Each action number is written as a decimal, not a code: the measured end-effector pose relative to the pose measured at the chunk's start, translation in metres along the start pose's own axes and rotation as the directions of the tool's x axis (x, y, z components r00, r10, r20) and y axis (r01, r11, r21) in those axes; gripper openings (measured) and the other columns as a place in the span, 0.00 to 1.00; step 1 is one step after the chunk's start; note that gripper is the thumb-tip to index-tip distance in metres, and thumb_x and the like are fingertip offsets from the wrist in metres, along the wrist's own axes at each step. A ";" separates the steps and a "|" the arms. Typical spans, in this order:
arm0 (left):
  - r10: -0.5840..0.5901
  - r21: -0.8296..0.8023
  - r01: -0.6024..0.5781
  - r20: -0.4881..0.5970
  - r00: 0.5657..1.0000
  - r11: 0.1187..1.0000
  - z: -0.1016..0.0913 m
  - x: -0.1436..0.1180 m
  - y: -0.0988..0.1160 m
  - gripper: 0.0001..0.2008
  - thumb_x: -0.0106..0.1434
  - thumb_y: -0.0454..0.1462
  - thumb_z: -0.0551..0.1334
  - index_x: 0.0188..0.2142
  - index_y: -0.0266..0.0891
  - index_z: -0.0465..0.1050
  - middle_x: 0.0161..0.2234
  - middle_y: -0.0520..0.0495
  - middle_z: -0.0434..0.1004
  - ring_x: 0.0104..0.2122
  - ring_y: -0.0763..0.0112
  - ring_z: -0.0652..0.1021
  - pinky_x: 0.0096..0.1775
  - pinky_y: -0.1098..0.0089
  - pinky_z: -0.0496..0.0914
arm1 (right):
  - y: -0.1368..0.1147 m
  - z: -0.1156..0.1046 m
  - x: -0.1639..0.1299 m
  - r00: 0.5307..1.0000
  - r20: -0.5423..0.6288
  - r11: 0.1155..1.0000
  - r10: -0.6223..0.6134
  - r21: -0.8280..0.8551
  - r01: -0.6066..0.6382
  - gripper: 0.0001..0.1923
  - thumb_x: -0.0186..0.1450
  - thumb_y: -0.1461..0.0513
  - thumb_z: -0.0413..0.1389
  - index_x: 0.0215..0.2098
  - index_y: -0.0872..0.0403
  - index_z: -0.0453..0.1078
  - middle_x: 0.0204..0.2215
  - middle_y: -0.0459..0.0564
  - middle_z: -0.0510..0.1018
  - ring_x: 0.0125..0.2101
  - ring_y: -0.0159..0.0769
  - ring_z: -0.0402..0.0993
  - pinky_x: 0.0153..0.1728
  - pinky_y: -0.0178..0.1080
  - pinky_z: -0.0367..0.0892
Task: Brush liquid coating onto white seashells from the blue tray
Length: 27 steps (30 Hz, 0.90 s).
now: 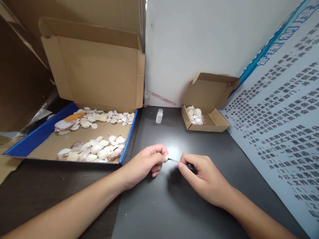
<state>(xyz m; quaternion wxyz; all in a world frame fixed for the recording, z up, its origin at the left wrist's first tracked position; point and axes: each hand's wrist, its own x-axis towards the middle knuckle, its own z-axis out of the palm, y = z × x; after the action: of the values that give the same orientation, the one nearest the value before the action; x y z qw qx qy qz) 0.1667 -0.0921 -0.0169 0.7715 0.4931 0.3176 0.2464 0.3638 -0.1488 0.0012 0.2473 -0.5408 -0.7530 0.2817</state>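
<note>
My left hand (pixel 147 162) pinches a small pale shell (pixel 166 158) between thumb and fingers, low over the dark table (pixel 174 205). My right hand (pixel 201 176) grips a thin black-handled brush (pixel 183 163) whose tip touches the shell. A small clear bottle (pixel 159 116) with no cap stands on the table behind the hands. The two hands are close together near the table's middle.
A large open cardboard box (pixel 42 132) with blue edges holds several shells at the left. A small open cardboard box (pixel 211 121) with a few shells sits at the back right. A printed board (pixel 281 132) leans along the right; a white wall stands behind.
</note>
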 end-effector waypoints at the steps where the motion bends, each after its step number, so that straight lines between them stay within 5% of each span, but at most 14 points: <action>1: 0.000 0.003 0.000 -0.001 1.000 1.000 0.000 0.000 0.000 0.05 0.59 0.37 0.58 0.29 0.40 0.61 0.19 0.59 0.54 0.20 0.78 0.56 0.24 0.75 0.56 | 0.000 0.000 0.000 1.000 -0.002 1.000 0.025 -0.010 -0.025 0.15 0.69 0.61 0.49 0.24 0.53 0.56 0.18 0.39 0.59 0.21 0.29 0.56 0.24 0.34 0.51; 7: -0.003 0.001 0.003 0.002 1.000 1.000 0.001 0.000 0.001 0.03 0.57 0.35 0.57 0.29 0.40 0.61 0.18 0.60 0.54 0.20 0.78 0.56 0.24 0.74 0.56 | -0.001 0.000 -0.002 0.995 -0.016 0.992 -0.098 0.076 0.099 0.15 0.69 0.60 0.49 0.24 0.52 0.57 0.19 0.40 0.61 0.21 0.29 0.56 0.24 0.34 0.52; 13: 0.001 0.020 -0.001 -0.002 1.000 1.000 0.001 0.000 0.001 0.07 0.60 0.38 0.59 0.29 0.40 0.61 0.19 0.60 0.54 0.20 0.78 0.56 0.24 0.74 0.56 | 0.000 0.001 0.002 0.998 -0.020 0.998 0.058 -0.020 -0.059 0.15 0.69 0.60 0.49 0.24 0.52 0.56 0.18 0.40 0.60 0.21 0.29 0.56 0.25 0.35 0.51; 18: 0.001 0.018 -0.002 0.004 1.000 1.000 0.002 -0.001 0.001 0.05 0.59 0.37 0.58 0.29 0.40 0.61 0.18 0.60 0.54 0.19 0.78 0.57 0.24 0.74 0.57 | -0.001 0.000 0.001 0.998 -0.030 0.998 -0.049 0.041 0.050 0.15 0.69 0.60 0.49 0.24 0.52 0.56 0.19 0.40 0.60 0.21 0.28 0.56 0.24 0.34 0.52; 23: 0.004 0.034 -0.004 0.001 1.000 0.999 0.003 -0.001 0.002 0.07 0.59 0.38 0.59 0.29 0.40 0.62 0.18 0.60 0.54 0.19 0.78 0.57 0.24 0.74 0.56 | 0.000 0.000 0.000 0.998 -0.057 0.999 0.024 -0.032 -0.026 0.15 0.68 0.61 0.49 0.23 0.52 0.55 0.18 0.40 0.58 0.20 0.29 0.55 0.24 0.35 0.50; 27: 0.006 0.030 -0.006 0.006 1.000 1.000 0.002 0.000 0.001 0.06 0.59 0.38 0.59 0.29 0.40 0.62 0.18 0.60 0.55 0.19 0.78 0.57 0.24 0.74 0.56 | 0.000 -0.001 -0.001 0.996 -0.065 0.998 -0.055 0.023 0.056 0.15 0.68 0.60 0.49 0.23 0.52 0.55 0.18 0.40 0.59 0.20 0.28 0.55 0.24 0.34 0.51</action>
<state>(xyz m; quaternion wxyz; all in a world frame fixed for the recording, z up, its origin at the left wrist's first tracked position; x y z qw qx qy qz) 0.1680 -0.0935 -0.0155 0.7643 0.5060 0.3177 0.2426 0.3649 -0.1500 0.0019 0.2859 -0.5254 -0.7558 0.2666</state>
